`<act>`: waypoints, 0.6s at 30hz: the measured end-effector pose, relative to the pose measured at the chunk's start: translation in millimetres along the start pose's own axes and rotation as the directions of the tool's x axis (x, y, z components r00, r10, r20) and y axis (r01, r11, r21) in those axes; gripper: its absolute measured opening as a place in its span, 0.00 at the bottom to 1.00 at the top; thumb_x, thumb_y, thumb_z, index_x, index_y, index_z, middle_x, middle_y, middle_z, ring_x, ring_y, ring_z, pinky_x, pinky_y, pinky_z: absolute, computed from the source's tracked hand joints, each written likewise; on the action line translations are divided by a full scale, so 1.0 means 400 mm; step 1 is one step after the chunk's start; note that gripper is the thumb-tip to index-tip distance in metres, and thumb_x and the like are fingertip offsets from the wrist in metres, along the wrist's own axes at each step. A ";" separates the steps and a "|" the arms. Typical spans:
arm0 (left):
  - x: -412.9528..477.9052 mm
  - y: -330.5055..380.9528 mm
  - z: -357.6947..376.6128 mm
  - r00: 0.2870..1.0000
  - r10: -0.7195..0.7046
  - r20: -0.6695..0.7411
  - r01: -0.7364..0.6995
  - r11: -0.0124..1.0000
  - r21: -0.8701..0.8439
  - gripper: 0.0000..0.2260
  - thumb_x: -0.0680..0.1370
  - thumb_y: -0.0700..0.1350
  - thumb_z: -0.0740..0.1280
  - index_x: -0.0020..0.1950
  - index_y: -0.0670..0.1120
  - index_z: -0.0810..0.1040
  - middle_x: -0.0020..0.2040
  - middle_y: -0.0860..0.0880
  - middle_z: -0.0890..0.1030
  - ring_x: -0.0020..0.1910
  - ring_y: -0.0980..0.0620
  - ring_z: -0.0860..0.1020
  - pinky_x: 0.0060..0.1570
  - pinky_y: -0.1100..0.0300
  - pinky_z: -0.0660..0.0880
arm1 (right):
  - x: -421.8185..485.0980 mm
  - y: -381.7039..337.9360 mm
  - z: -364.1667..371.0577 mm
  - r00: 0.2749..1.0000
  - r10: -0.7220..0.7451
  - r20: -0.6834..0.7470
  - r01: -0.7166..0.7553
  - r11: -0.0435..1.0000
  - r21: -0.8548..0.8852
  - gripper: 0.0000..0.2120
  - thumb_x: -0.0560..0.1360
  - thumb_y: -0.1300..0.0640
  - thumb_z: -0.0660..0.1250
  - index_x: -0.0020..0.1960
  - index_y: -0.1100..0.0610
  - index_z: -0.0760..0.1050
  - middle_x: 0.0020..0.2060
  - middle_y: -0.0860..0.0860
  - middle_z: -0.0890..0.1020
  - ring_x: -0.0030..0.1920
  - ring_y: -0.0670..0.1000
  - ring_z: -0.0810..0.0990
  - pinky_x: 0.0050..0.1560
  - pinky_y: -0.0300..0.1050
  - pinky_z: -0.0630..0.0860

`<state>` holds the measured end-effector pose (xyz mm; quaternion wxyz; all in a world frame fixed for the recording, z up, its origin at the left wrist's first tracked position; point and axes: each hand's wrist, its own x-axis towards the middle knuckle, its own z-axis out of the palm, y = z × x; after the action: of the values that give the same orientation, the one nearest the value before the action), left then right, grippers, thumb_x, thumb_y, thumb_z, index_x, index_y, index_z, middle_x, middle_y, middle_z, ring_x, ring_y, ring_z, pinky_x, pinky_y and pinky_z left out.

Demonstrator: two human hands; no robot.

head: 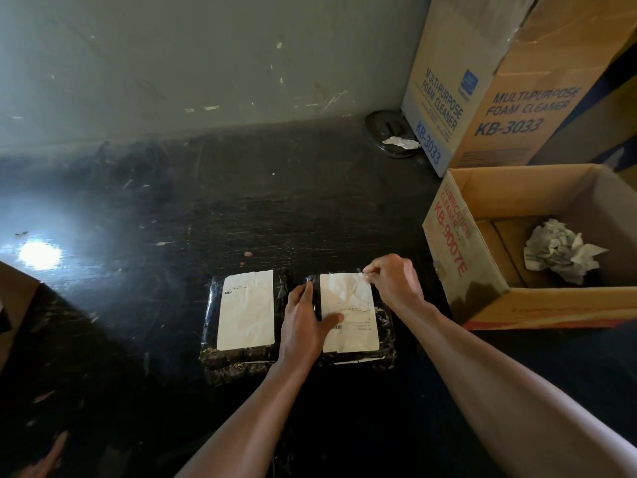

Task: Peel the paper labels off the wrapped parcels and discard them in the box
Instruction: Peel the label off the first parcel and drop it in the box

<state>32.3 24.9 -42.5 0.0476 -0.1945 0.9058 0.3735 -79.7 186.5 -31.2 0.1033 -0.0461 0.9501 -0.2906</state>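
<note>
Two parcels wrapped in black plastic lie side by side on the dark floor. The left parcel [210, 326] carries a white paper label [246, 308]. The right parcel [386, 346] has a creased white label [355, 305] with printed lines. My left hand [303, 326] presses flat on the right parcel's left side, thumb lying on the label. My right hand [393, 277] pinches the label's far right corner. An open cardboard box [458, 257] stands to the right, with crumpled white paper [558, 251] inside.
Two tall "foam cleaner" cartons [482, 98] stand behind the open box against the grey wall [206, 63]. A dark round lid [389, 136] with a scrap of paper lies by them. A brown cardboard edge [17, 298] shows at far left.
</note>
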 end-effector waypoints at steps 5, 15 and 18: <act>-0.012 -0.006 0.022 0.999 -0.039 -0.027 0.038 0.999 -0.039 0.41 0.73 0.55 0.74 0.80 0.45 0.59 0.77 0.49 0.60 0.75 0.48 0.63 0.70 0.51 0.69 | -0.001 -0.017 0.003 0.999 0.001 -0.036 -0.002 1.000 -0.016 0.05 0.77 0.59 0.71 0.53 0.57 0.84 0.49 0.51 0.85 0.49 0.46 0.83 0.49 0.38 0.79; -0.008 -0.005 0.025 0.998 -0.028 -0.064 0.028 1.000 0.000 0.42 0.72 0.57 0.75 0.79 0.45 0.60 0.76 0.49 0.62 0.74 0.49 0.64 0.68 0.53 0.69 | 0.005 -0.024 0.037 0.997 0.023 -0.079 -0.035 0.986 -0.161 0.05 0.80 0.60 0.66 0.47 0.58 0.81 0.42 0.50 0.81 0.41 0.46 0.79 0.44 0.42 0.79; -0.008 -0.008 0.022 0.998 0.016 -0.065 -0.014 0.999 0.030 0.42 0.71 0.59 0.75 0.78 0.45 0.61 0.74 0.48 0.64 0.71 0.47 0.66 0.63 0.53 0.72 | 0.001 -0.005 0.035 0.995 0.009 -0.096 -0.023 0.989 -0.147 0.06 0.79 0.58 0.66 0.45 0.56 0.81 0.40 0.48 0.81 0.40 0.45 0.79 0.43 0.42 0.79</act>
<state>35.9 30.0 -50.0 0.0182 -0.1992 0.9137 0.3539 -77.0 177.3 -41.5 0.0567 -0.0323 0.9733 -0.2202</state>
